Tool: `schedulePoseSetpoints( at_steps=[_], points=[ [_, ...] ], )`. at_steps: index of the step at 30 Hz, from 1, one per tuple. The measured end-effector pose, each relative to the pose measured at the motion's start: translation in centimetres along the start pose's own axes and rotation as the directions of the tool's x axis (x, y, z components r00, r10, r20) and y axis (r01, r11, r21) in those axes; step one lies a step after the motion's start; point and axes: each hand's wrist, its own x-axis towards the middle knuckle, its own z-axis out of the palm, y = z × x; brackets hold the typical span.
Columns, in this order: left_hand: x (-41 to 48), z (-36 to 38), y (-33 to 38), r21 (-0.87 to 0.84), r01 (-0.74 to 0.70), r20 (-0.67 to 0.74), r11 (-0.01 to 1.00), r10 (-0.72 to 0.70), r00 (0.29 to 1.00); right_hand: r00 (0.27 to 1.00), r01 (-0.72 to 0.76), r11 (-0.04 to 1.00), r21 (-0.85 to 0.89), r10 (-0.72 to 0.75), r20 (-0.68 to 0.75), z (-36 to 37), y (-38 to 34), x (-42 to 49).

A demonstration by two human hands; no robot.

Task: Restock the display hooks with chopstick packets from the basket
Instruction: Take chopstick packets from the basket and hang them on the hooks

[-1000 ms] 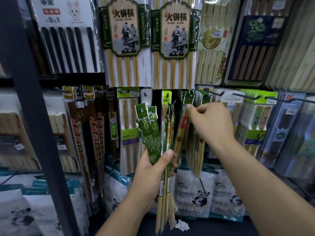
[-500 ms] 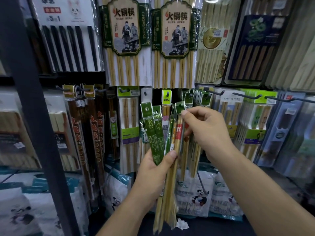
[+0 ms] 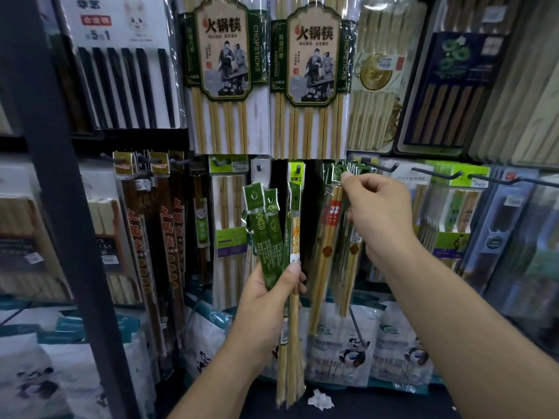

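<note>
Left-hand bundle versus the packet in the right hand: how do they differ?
The bundle is several packets gripped mid-length by the left hand; the packet is pinched at its top tab by the right hand. The bundle sits below the hooks; the packet is up at their level. Bundle fronts wear green sleeves; the packet shows a red label. Both have green tabs.

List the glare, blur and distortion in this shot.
Head view: glare streaks the clear plastic wrap of the tall hot-pot chopstick packs; the dark metal shelf post leans, wide-angle distortion; grey packets at the right edge blur; the green chopstick packets in the left hand are sharp.
</note>
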Motion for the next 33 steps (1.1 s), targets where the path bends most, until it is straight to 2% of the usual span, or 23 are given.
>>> schedulePoseSetpoints(
  at_steps=[6, 10, 15, 18, 20, 21, 23, 25, 29, 33],
  points=[
    [0.0, 0.0, -0.1, 0.009, 0.012, -0.001, 1.000, -0.012, 1.000, 0.999, 0.043, 0.994, -0.100, -0.045, -0.017, 0.3, 0.0, 0.2],
    [-0.1, -0.1, 0.0, 0.016, 0.014, 0.006, 1.000, -0.015, 1.000, 0.994, 0.101, 0.969, -0.227, -0.110, -0.026, 0.1, 0.2, 0.2],
    [0.0, 0.0, 0.2, 0.034, -0.001, 0.024, 0.999, 0.000, 1.000, 0.983, 0.158, 0.832, -0.531, -0.183, 0.005, -0.3, 0.4, 0.3],
    [0.0, 0.0, 0.3, -0.002, -0.002, 0.028, 1.000, 0.002, 1.000, 0.971, 0.192, 0.770, -0.608, -0.240, 0.003, -0.6, 0.6, -0.2],
    [0.0, -0.1, 0.3, -0.003, -0.003, 0.042, 1.000, 0.003, 0.999, 0.966, 0.241, 0.804, -0.544, -0.251, 0.057, -0.6, 1.0, -0.6],
    [0.0, -0.1, 0.3, -0.003, -0.002, 0.047, 1.000, 0.003, 0.999, 0.969, 0.247, 0.861, -0.445, -0.231, 0.090, -0.5, 1.1, -0.8],
    [-0.1, 0.0, 0.5, -0.008, -0.003, 0.049, 1.000, 0.003, 0.999, 0.977, 0.168, 0.969, -0.183, -0.138, 0.164, -0.2, 0.9, -1.6],
    [-0.1, 0.1, 0.5, -0.014, -0.001, 0.045, 1.000, 0.001, 0.999, 0.965, 0.118, 0.992, -0.045, -0.103, 0.242, 0.0, 0.7, -2.3],
    [-0.3, 0.2, 0.5, -0.017, 0.000, 0.049, 1.000, 0.001, 0.999, 0.950, 0.113, 0.993, -0.043, -0.095, 0.298, 0.3, 0.9, -3.1],
    [-0.3, 0.1, 0.5, -0.005, 0.010, -0.002, 1.000, -0.010, 1.000, 0.979, 0.047, 0.998, 0.030, -0.052, 0.196, 0.2, 0.8, -2.5]
  ],
)
